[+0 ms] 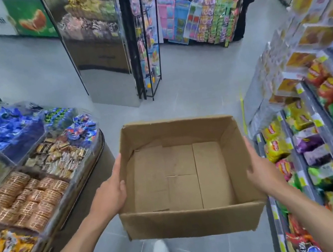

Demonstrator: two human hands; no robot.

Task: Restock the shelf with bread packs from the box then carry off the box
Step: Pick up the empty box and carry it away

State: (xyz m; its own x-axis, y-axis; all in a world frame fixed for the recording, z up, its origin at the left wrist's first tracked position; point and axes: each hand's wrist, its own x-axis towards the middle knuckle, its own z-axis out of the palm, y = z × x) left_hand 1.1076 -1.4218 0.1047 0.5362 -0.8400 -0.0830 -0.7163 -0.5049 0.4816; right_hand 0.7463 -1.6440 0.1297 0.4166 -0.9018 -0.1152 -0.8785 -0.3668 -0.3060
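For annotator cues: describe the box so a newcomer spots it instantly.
Aisle between the biscuit display and the snack shelf, frame centre. There the left hand and right hand grip a cardboard box. It is the only plain brown, empty thing among colourful packs.

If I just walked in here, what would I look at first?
Probably the big empty cardboard box in the middle, open on top, gripped by the left hand and right hand on its two sides. After that, the colourful chip bags on the shelves to the right and the round biscuits stacked in the bin to the left.
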